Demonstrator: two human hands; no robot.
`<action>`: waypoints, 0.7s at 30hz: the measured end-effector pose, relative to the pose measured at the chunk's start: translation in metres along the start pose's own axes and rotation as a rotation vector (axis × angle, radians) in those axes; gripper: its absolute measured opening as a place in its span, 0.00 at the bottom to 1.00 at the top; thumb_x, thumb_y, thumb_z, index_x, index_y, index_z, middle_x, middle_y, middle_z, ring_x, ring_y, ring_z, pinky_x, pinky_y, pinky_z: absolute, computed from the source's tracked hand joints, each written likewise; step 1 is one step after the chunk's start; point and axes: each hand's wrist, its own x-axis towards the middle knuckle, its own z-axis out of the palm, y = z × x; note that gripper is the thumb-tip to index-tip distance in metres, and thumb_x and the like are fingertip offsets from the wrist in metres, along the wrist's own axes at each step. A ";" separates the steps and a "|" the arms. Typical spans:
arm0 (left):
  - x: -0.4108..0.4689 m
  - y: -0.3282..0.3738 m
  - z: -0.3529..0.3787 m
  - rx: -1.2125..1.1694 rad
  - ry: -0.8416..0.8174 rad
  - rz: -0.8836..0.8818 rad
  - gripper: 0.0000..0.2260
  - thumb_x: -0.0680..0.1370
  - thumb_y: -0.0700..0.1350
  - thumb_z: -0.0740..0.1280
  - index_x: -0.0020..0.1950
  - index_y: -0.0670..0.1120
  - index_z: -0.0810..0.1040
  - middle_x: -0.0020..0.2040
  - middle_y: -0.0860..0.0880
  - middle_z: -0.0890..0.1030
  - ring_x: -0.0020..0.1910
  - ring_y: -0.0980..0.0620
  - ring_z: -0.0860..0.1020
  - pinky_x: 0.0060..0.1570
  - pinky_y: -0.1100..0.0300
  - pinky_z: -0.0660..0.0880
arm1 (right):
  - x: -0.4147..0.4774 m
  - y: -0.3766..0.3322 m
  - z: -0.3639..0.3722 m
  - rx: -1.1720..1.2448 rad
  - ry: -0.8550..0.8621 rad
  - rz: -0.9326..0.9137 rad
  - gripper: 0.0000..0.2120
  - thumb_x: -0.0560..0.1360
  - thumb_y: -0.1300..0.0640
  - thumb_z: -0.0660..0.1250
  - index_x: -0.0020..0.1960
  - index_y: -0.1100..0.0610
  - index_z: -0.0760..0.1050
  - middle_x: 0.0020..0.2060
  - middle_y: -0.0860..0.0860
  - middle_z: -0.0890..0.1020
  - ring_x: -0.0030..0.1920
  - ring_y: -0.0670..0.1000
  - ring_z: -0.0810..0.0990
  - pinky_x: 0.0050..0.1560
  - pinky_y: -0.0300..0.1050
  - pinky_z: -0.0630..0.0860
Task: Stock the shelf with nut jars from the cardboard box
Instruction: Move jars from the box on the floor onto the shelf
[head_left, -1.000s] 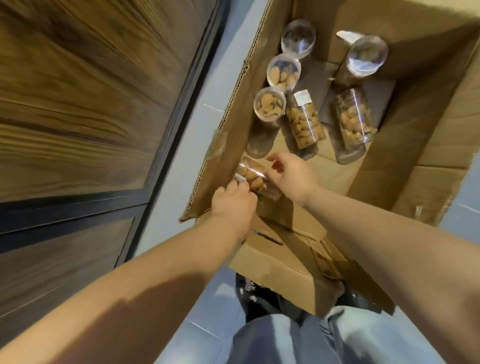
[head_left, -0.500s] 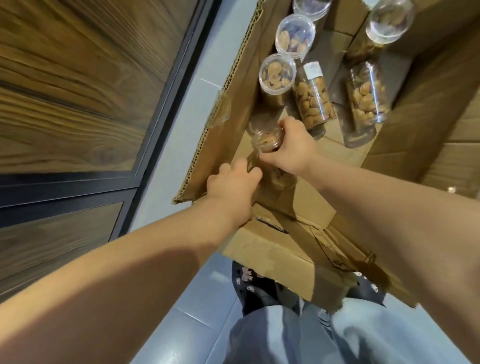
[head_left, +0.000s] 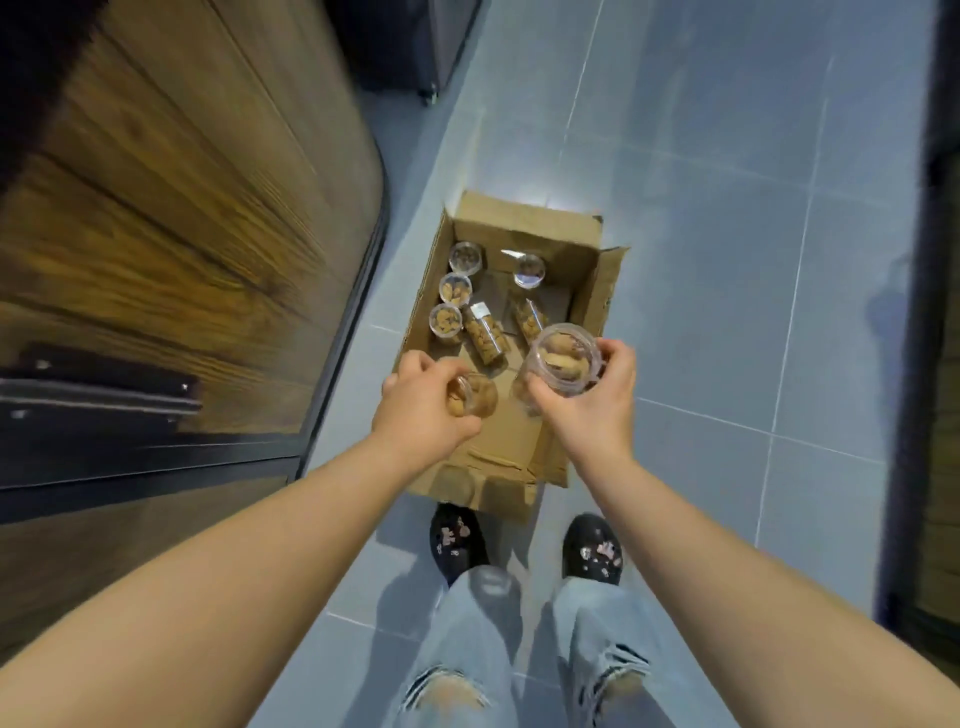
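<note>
An open cardboard box (head_left: 592, 306) sits on the floor in front of my feet. Several clear jars of nuts are inside it, some upright along the left wall (head_left: 445, 318) and two lying on their sides (head_left: 484, 332). My left hand (head_left: 421, 410) grips a small nut jar (head_left: 475, 397) above the box's near end. My right hand (head_left: 592, 410) holds a second clear nut jar (head_left: 563, 358), lifted above the box with its lid facing up.
A wooden shelf unit (head_left: 171, 218) with dark metal edging runs along the left. Grey floor tiles (head_left: 727, 260) stretch ahead and to the right. A dark frame (head_left: 930, 312) borders the right edge. My shoes (head_left: 592, 551) stand just behind the box.
Both hands have come up out of the box, each with a jar. The camera has risen a long way, so the box now looks small and far below.
</note>
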 end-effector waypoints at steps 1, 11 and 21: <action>-0.020 0.009 -0.013 0.016 0.009 0.001 0.26 0.67 0.50 0.73 0.64 0.57 0.72 0.58 0.50 0.66 0.58 0.45 0.68 0.53 0.59 0.66 | -0.015 -0.013 -0.014 0.029 0.018 -0.005 0.32 0.62 0.49 0.78 0.58 0.45 0.62 0.52 0.45 0.72 0.53 0.47 0.74 0.54 0.48 0.76; -0.242 0.054 -0.090 0.026 0.196 -0.087 0.34 0.66 0.53 0.73 0.70 0.54 0.64 0.64 0.45 0.70 0.60 0.41 0.72 0.55 0.52 0.72 | -0.153 -0.106 -0.148 -0.022 -0.176 -0.426 0.32 0.63 0.53 0.76 0.63 0.46 0.66 0.55 0.46 0.74 0.60 0.51 0.71 0.58 0.47 0.72; -0.453 0.024 -0.159 -0.028 0.414 -0.150 0.23 0.65 0.57 0.72 0.58 0.57 0.72 0.57 0.51 0.71 0.51 0.49 0.75 0.50 0.52 0.78 | -0.305 -0.238 -0.184 -0.058 -0.489 -0.987 0.24 0.66 0.47 0.75 0.49 0.31 0.63 0.46 0.34 0.71 0.51 0.46 0.73 0.54 0.50 0.75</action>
